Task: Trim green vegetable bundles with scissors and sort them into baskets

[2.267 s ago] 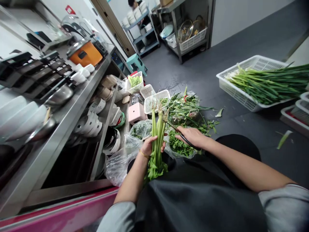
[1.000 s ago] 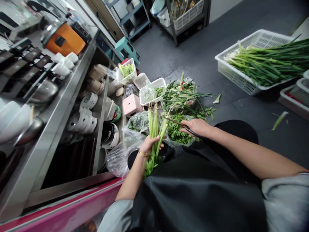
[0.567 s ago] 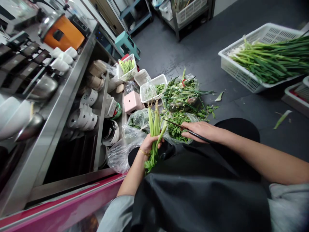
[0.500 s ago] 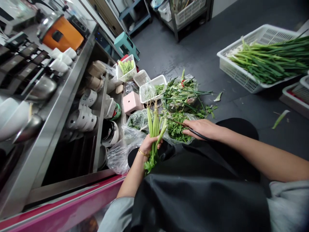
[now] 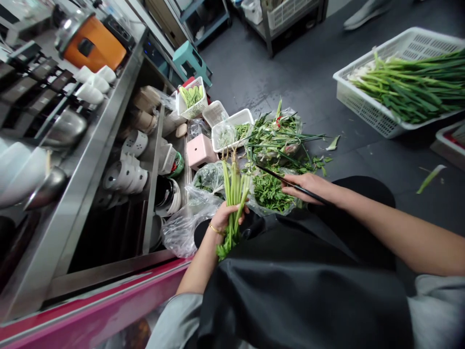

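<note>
pale-green, long leafy stalks (image 5: 234,188) are gripped by the left hand (image 5: 225,216), slim dark metal scissors (image 5: 273,174) by the right hand (image 5: 314,184); cuts should fall clear of the left.

Two hands, left (image 5: 227,218) and right (image 5: 308,186); one celery bunch (image 5: 235,191); one blade (image 5: 271,173). Two stools: one far teal stool (image 5: 189,57), one nearer pink stool (image 5: 201,150). One cooker (image 5: 98,46), far left. One large basket (image 5: 363,106), right. One bracelet (image 5: 217,230).
</note>
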### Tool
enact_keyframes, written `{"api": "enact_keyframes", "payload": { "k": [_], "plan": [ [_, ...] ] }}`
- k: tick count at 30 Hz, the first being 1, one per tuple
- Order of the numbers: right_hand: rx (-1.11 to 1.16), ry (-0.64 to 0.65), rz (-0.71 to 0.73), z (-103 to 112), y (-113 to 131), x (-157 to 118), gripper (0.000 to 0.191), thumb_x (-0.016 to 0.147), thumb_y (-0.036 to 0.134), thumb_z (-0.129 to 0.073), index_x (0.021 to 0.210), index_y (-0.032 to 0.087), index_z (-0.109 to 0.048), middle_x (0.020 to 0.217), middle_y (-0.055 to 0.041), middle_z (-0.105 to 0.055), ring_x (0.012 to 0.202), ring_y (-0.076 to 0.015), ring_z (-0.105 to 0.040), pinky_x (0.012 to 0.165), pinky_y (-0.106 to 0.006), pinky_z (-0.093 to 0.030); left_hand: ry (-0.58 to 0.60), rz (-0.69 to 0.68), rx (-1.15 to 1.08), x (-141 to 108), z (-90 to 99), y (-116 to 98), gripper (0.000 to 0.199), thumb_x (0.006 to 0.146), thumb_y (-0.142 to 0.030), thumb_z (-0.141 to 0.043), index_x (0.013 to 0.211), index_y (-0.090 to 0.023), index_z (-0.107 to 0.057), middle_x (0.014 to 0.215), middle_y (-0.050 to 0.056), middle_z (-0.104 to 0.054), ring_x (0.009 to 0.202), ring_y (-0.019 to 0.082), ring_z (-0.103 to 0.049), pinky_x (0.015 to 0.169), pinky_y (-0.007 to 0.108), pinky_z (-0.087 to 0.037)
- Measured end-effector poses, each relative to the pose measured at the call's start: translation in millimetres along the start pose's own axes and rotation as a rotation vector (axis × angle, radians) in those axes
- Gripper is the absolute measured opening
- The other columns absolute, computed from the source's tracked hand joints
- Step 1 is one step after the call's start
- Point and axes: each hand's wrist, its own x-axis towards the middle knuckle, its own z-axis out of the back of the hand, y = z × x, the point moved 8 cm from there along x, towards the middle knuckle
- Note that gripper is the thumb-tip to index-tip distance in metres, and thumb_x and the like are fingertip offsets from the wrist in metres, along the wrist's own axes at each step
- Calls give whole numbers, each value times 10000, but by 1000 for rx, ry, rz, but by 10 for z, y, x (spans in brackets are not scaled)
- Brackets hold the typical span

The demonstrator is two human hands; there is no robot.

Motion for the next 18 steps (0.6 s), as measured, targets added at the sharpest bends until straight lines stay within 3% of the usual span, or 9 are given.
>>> {"api": "enact_keyframes", "payload": {
  "k": [3,6,11,18],
  "plan": [
    [-33,57,106,69,179,-84,404,950,482,-347,1186,209,-528,1008,-81,-678,842,-202,-654,693,-270,-432,11,6,-29,10,-29,-9,531,682,-389,-675,1101,-70,-606,803,110,-672,460,132,-558,419,248,-406],
    [-162,125,155,52,350,-79,417,960,497,-328,1175,194,-518,1021,-111,-672,877,-228,-653,687,-288,-431,-53,19,-5,31,-40,12,457,688,-406,-672,987,-63,-632,776,123,-675,458,146,-565,415,257,-403],
    [-359,256,-3,-124,255,72,396,953,481,-356,1100,155,-527,873,-142,-683,759,-251,-658,628,-307,-416,-130,-4,57,16,-108,49,375,717,-435,-668,845,-86,-624,769,119,-686,448,123,-547,404,236,-396],
    [-308,210,-3,-279,178,169,369,957,473,-348,1092,174,-518,879,-121,-683,795,-258,-666,624,-303,-411,-74,29,5,2,-189,140,448,730,-483,-663,919,-79,-628,816,138,-699,478,137,-579,405,233,-431]
  ]
}}
